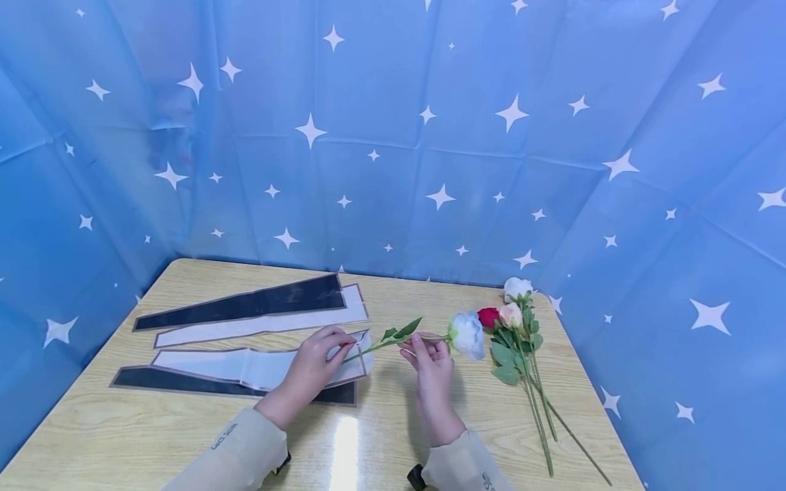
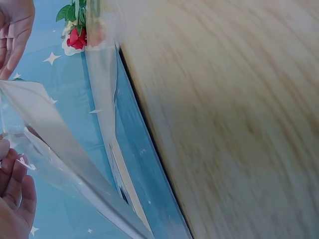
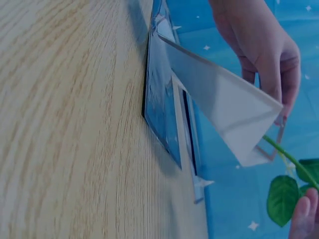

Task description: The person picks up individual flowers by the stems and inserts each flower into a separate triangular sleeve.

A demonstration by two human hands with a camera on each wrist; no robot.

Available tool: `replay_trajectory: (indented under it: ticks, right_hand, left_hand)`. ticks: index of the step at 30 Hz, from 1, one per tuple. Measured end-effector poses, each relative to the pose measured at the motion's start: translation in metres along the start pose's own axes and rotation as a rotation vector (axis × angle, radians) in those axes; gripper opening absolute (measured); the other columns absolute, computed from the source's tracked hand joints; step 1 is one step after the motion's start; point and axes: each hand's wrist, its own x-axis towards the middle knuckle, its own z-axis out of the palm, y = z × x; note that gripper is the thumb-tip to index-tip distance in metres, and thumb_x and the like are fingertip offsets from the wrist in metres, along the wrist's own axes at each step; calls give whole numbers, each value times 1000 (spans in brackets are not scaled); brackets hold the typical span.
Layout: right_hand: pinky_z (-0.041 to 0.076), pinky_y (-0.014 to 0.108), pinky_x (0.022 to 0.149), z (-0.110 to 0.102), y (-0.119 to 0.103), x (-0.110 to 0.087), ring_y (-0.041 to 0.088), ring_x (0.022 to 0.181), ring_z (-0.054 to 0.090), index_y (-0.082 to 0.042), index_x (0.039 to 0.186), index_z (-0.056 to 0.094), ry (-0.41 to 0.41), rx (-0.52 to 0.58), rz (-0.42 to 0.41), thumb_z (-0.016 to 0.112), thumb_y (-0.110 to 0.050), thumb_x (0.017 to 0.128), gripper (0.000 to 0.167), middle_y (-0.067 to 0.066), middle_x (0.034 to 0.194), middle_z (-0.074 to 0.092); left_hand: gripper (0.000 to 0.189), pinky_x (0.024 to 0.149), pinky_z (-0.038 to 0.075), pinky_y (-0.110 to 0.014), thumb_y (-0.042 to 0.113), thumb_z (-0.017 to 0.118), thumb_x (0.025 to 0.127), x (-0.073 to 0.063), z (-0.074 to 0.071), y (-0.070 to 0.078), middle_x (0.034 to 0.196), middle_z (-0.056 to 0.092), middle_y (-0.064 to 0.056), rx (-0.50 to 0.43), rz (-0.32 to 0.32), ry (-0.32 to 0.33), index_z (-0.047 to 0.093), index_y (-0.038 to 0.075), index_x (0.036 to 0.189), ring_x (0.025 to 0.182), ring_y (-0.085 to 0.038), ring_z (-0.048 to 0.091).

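My left hand (image 1: 314, 361) pinches the open end of a white flower sleeve (image 1: 279, 368) with a brown border. In the right wrist view the sleeve's mouth (image 3: 244, 117) is lifted off the table under those fingers. My right hand (image 1: 433, 372) pinches the green stem of a pale blue-and-white artificial flower (image 1: 468, 335), just below its bloom. Its stem (image 3: 279, 148) runs leftward into the mouth of the sleeve, with green leaves (image 3: 282, 200) between the two hands. The stem's lower end is hidden by the sleeve and left hand.
A dark sleeve (image 1: 202, 382) lies beneath the white one. Behind them are another dark sleeve (image 1: 245, 303) and white sleeve (image 1: 264, 326). To the right lie a white flower (image 1: 517, 288), a red rose (image 1: 488, 316) and a pink rose (image 1: 511, 315), stems crossing. Blue starry cloth surrounds the table.
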Motion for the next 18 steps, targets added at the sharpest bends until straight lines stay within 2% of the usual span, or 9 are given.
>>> replay_trajectory:
  ticks: [3, 4, 8, 14, 18]
  right_hand:
    - [58, 28, 71, 3, -1, 0, 16, 75, 71, -2, 97, 57, 13, 13, 17, 64, -8, 90, 12, 6, 83, 70]
    - [58, 29, 71, 10, -12, -5, 15, 74, 71, -1, 97, 56, 55, -20, 54, 63, -7, 90, 11, 5, 82, 70]
    - [58, 30, 73, 13, -14, -5, 15, 74, 70, 5, 100, 54, 76, -30, 95, 65, -6, 89, 19, 5, 81, 70]
    - [58, 31, 73, 17, -10, -8, 16, 75, 70, 13, 104, 52, 32, -92, 95, 67, -5, 87, 29, 9, 83, 70]
    - [58, 30, 75, 17, -6, -11, 15, 76, 70, 11, 102, 55, -6, -171, 107, 68, -7, 87, 27, 9, 84, 71]
  left_hand:
    - [11, 73, 55, -25, 14, 70, 86, 1, -1, 1, 92, 63, 10, -6, -9, -8, 73, 20, 94, 87, -5, 61]
    - [10, 73, 55, -25, 14, 70, 86, 1, -1, 1, 92, 63, 10, -6, -10, -7, 73, 20, 94, 87, -5, 61]
    - [10, 73, 55, -26, 13, 71, 86, 2, -1, 2, 91, 64, 9, -4, 3, 18, 73, 18, 94, 86, -6, 62]
    - [11, 74, 55, -25, 13, 71, 85, 4, 0, 3, 91, 64, 9, 2, 19, 36, 73, 18, 94, 86, -6, 62]
    - [10, 74, 55, -26, 13, 71, 85, 5, 1, 4, 90, 64, 8, 1, 23, 38, 73, 18, 94, 86, -6, 62]
